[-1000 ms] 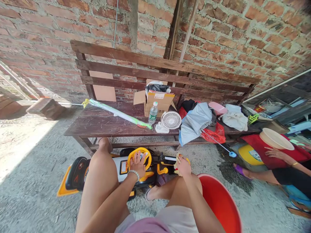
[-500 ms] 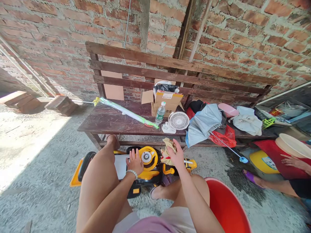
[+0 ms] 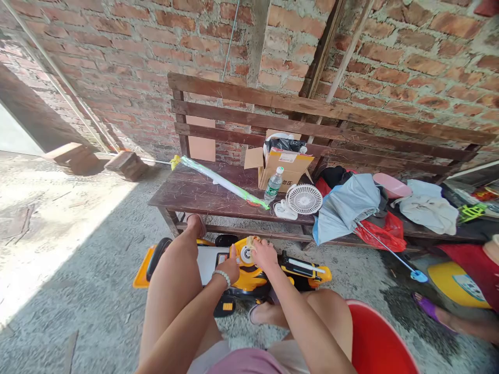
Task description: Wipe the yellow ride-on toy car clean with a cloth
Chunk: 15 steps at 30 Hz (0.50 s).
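Note:
Between my legs stands a yellow and black ride-on toy car (image 3: 249,283) with a yellow steering wheel (image 3: 242,270). My right hand (image 3: 265,255) is closed on a crumpled beige rag (image 3: 254,240) and presses it on the wheel's upper right, by the round hub. Most of the rag is hidden under the fingers. At the wheel's left side, my left hand (image 3: 228,267) has its fingers curled at the rim and one digit pointing up; a beaded bracelet circles that wrist. A white seat (image 3: 206,265) lies left of it.
A wooden bench (image 3: 218,202) ahead holds a cardboard box (image 3: 286,169), bottle (image 3: 274,184), white fan (image 3: 304,199) and grey umbrella (image 3: 346,205). A red bucket (image 3: 378,343) stands by my right leg. Another person's foot (image 3: 432,309) is at the right.
My right hand has brought the rag left onto the steering wheel. My left hand has gone from spread fingers to curled at the rim. The view has turned left.

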### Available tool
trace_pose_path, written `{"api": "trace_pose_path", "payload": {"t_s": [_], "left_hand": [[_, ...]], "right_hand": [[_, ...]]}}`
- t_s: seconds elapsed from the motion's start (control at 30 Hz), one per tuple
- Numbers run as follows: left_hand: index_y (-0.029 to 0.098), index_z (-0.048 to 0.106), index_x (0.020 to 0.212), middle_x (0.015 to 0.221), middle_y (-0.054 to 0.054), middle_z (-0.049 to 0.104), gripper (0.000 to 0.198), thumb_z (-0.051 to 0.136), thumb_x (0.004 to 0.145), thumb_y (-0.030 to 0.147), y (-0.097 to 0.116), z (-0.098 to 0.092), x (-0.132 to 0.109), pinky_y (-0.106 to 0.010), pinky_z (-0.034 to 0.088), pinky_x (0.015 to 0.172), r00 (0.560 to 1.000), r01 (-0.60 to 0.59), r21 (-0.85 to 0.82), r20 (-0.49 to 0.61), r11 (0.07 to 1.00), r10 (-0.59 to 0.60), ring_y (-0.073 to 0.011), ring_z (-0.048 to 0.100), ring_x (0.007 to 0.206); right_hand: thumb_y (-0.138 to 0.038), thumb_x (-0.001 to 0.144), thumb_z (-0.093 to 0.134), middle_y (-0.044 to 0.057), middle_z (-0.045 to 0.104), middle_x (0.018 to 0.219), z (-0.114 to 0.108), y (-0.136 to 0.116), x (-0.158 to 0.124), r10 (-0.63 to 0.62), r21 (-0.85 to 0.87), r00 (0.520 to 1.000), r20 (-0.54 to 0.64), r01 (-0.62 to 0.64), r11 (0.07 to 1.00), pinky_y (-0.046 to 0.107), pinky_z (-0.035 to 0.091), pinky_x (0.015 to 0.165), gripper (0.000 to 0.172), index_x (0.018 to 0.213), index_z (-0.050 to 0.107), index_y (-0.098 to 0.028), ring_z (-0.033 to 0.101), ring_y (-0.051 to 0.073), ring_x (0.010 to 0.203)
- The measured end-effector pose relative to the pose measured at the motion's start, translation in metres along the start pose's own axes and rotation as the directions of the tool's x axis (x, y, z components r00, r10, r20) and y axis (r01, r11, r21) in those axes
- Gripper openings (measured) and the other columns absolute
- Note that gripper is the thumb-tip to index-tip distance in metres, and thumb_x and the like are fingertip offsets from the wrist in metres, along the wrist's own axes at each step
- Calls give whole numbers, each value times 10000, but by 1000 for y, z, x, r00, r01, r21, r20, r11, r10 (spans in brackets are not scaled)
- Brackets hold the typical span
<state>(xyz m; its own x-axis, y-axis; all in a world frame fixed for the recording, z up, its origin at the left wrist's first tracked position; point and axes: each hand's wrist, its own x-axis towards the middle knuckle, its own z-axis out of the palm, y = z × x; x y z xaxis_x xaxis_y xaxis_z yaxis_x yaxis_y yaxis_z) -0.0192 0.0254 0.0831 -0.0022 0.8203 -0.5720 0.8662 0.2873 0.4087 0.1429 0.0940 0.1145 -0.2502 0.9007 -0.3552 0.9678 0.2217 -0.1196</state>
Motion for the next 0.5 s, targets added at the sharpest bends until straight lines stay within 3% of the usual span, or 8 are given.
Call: {"api": "trace_pose_path", "payload": {"t_s": [0.1,0.2,0.33,0.4,0.5], "left_hand": [[3,-78,1745,1310,-238,780,914,393,994,225,-3,5,2,-406,580,997,1000,-24,-29,-18,999,24,-318,772,1169],[89,-16,1772,1269,-171,807,921,440,991,262,-7,7,3,-394,573,1026,999,-6,-135,-36,991,1,-294,772,1162],[123,152,1771,1289,-152,803,900,530,968,269,-9,0,6,-393,542,1078,997,50,-341,-38,939,-67,-290,757,1198],[119,259,1748,1325,-160,794,820,506,979,260,-7,-8,7,-391,526,1105,995,50,-409,-54,911,-79,-283,745,1235],[123,471,1656,1398,-174,768,669,487,1013,310,-3,-18,8,-380,496,1156,989,17,-564,-112,826,-97,-287,713,1317]], "right_hand": [[-355,1041,550,226,615,1463,18,3,-23,62,-15,998,-20,-62,998,442,543,992,549,1573,576,-219,651,362,1250],[-304,1008,573,264,612,1440,48,-11,-51,92,-4,995,-31,-92,996,471,596,909,570,1569,570,-202,694,384,1181],[-234,964,586,284,618,1412,76,-49,-79,-35,66,999,18,33,997,509,614,881,577,1538,584,-176,711,400,1152],[-240,954,597,257,637,1396,71,-58,-82,-118,121,991,62,110,987,496,602,927,542,1491,623,-178,720,377,1146],[-276,983,560,143,692,1372,39,-47,-68,-179,226,980,89,155,962,409,566,999,444,1405,697,-261,722,297,1161]]}}
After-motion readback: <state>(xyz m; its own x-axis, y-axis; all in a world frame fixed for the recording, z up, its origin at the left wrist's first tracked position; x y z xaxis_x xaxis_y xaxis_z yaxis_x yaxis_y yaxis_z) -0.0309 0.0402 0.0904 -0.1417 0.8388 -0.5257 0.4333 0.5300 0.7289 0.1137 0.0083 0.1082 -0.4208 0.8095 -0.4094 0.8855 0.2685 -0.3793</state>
